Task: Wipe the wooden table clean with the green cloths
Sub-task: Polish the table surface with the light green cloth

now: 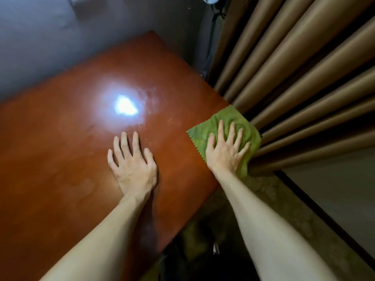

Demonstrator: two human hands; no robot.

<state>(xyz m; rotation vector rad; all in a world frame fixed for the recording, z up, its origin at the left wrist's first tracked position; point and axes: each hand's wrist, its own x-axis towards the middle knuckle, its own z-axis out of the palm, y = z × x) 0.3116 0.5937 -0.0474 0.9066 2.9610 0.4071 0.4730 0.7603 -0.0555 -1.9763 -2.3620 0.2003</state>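
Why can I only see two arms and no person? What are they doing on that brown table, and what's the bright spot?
The camera sits on the person's head and looks down, so you see only their arms. The right hand is spread flat on a green cloth, pressing it onto the wooden table at the edge beside the brown curtain. The left hand rests flat on the bare wood, with no cloth under it. Neither hand grips anything. The bright spot is a light reflecting off the shiny tabletop. Only one cloth shows.

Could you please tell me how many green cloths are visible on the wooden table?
1: the green cloth lies at the table's right edge under the right hand, against the curtain. No other shows.
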